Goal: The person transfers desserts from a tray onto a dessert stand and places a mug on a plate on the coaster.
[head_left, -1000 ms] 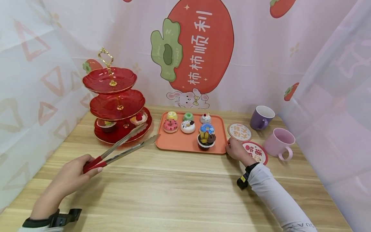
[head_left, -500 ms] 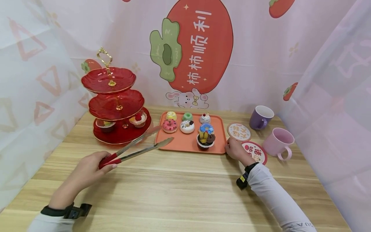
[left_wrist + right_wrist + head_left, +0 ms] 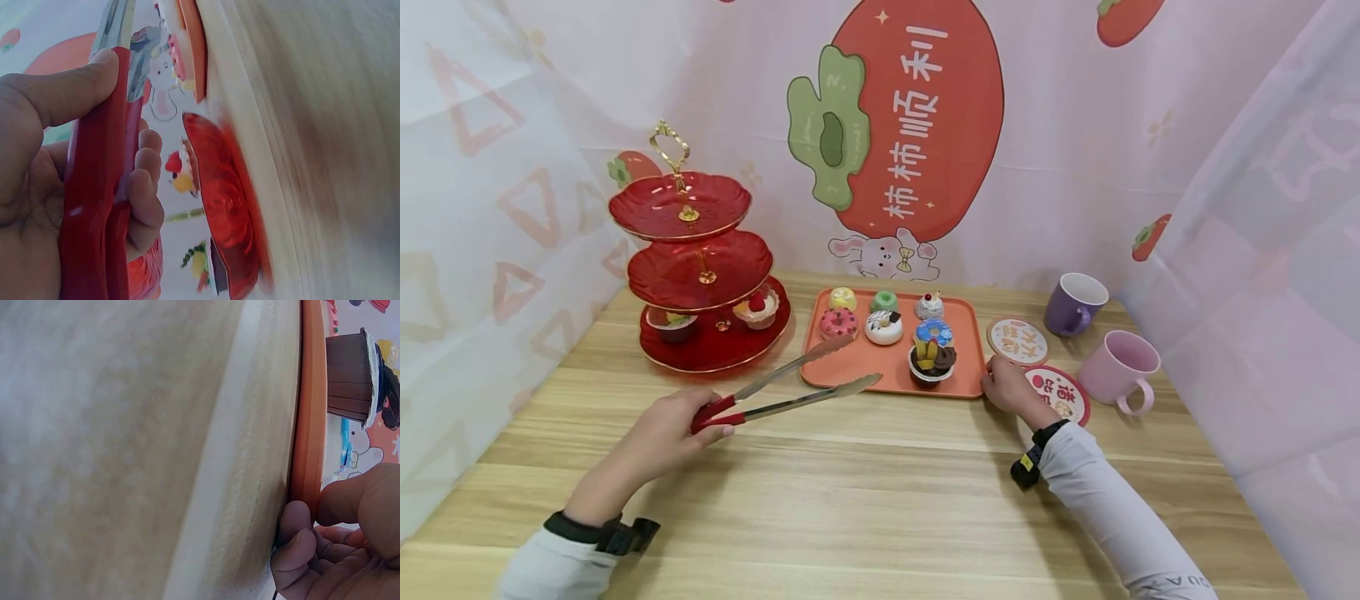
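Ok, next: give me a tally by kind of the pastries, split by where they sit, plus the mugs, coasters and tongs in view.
Pastries on the orange tray: 7
Pastries on the red stand: 2
Mugs: 2
Coasters: 2
Pairs of tongs: 1
Total: 14

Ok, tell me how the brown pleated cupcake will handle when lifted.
The cupcake may tip if pushed high, as it narrows downward. Its pleats probably aid grip. The yellow and brown toppings stick up, so might get knocked.
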Motion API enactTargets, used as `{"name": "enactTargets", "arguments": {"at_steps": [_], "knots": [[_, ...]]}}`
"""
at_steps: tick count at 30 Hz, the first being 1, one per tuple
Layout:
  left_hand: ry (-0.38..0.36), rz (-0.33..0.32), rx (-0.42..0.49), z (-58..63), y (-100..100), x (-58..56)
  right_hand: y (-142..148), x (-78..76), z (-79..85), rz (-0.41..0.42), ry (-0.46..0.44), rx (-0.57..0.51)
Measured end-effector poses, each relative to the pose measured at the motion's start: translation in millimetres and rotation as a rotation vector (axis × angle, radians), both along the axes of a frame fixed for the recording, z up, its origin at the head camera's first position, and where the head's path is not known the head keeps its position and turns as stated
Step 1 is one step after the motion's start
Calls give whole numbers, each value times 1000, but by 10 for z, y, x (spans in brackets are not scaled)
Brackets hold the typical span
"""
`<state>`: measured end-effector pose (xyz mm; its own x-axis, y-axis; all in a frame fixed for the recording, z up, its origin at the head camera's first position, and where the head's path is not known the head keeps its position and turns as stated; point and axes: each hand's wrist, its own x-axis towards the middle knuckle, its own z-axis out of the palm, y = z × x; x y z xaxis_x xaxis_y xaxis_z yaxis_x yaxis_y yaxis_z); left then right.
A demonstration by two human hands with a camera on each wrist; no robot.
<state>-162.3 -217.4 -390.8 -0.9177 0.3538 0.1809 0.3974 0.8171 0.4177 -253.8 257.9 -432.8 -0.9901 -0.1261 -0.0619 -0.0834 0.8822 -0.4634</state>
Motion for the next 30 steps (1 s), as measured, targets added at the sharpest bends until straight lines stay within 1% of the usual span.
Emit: {"name": "enactTargets", "arguments": {"at_steps": [9, 14, 23, 30], "knots": [[5, -56, 4, -15, 230, -83, 4, -11, -17, 6, 1, -11], [-14, -86, 6, -29, 349, -117, -3, -19, -15, -4, -18, -26], [-33, -102, 6, -45, 527, -155, -6, -5, -17, 4, 6, -17], [-73, -109, 14, -48, 664, -191, 7, -6, -11, 10, 11, -15]]}}
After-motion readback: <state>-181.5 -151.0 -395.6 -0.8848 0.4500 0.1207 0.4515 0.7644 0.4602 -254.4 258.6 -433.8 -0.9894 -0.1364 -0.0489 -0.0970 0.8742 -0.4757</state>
